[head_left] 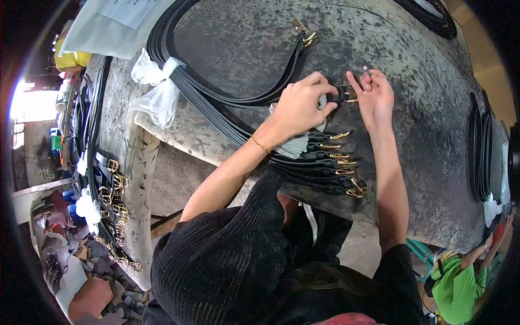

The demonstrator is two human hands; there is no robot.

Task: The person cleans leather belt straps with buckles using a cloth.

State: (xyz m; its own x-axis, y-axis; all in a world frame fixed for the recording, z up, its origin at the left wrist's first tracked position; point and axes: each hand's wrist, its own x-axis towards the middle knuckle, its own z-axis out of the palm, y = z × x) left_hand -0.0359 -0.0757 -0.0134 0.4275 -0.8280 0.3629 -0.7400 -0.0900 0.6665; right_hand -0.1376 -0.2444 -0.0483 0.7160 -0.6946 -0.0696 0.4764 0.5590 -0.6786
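On the dark worktable (pixel 422 135), my left hand (pixel 306 105) is closed around the buckle end of a black strap, with a grey cloth partly under the palm. To its right, my right hand (pixel 374 97) is raised with the palm up, a small thin dark tool (pixel 366 70) between its curled fingers. Gold prongs (pixel 351 96) stick out between the two hands. Below them lies a row of black straps (pixel 319 168) with gold buckles (pixel 344 162). More strap ends with gold buckles (pixel 309 37) rest farther up the table.
Plastic wrap (pixel 162 89) binds the long black strap bundle (pixel 162 38). Buckled belts (pixel 114 200) hang at the left. Another strap bundle (pixel 479 146) lies at the right edge. A person in green (pixel 460 287) is at lower right, one in yellow (pixel 73 59) at upper left.
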